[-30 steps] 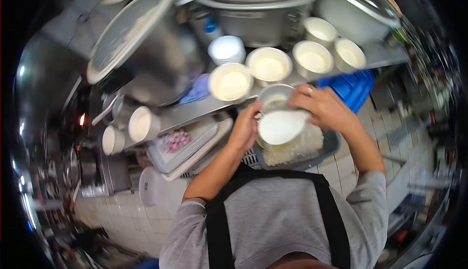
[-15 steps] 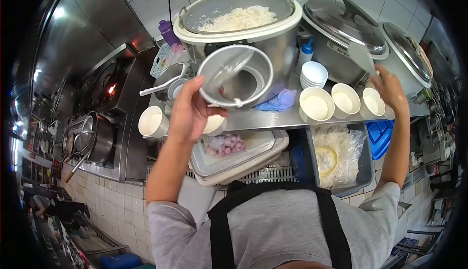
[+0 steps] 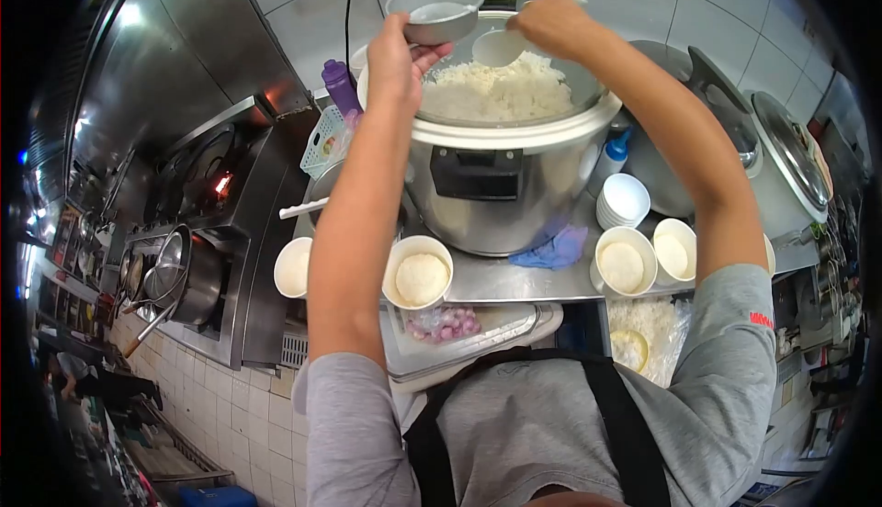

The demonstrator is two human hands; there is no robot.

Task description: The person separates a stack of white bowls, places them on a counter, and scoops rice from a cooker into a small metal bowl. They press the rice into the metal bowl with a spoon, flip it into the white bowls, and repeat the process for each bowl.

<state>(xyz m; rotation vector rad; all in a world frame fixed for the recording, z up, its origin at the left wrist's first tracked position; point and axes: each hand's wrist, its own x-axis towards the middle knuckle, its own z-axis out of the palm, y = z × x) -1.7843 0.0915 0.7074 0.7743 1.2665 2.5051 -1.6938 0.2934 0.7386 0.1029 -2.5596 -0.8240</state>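
Observation:
My left hand grips a round metal bowl by its side, tilted above the left rear of a big rice cooker. My right hand is closed round the handle of a white rice paddle. The paddle's blade hangs just over the cooked rice in the cooker, to the right of the bowl. Several paper cups line the counter's front, among them a rice-filled cup below my left forearm and another cup to the right.
A stack of white bowls, a blue-capped bottle and a crumpled blue cloth stand by the cooker. Lidded pots are at the right. A stove with a flame is on the left. Below sits a bin of raw rice.
Both hands have moved forward and up over the rice cooker. The bowl went from in front of the cooker to above it; the paddle came from the right to over the rice.

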